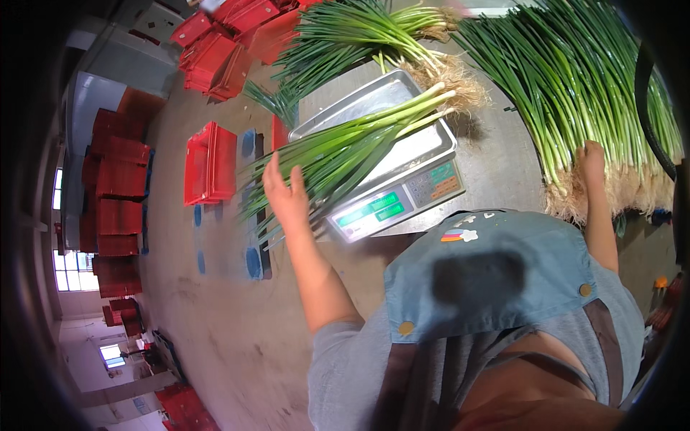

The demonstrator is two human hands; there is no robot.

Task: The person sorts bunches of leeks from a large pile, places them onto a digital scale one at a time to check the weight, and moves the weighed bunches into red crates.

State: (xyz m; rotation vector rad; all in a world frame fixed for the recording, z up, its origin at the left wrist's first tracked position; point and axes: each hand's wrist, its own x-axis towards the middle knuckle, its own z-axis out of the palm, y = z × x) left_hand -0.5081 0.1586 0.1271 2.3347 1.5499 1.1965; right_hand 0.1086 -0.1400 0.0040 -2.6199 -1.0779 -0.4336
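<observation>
A bunch of green onions [366,129] lies across the steel pan [426,143] of a digital scale, its roots beyond the far right rim and its leaf tips over the left side. My left hand [287,196] is at those leaf tips, thumb and fingers apart, not closed around them. The scale's lit display panel [372,213] and keypad face me. On the right, my right hand [591,161] reaches into a broad pile of green onions [571,91], at the pale stems just above the roots. Its fingers are curled, but whether a stalk is in them is hidden.
More green onions [350,32] are heaped on the metal table [498,156] behind the scale. A red plastic crate [210,164] stands on the left near a blue pallet [252,261]. Stacked red crates [121,183] line the far side. A dark curved cable [649,118] hangs at right.
</observation>
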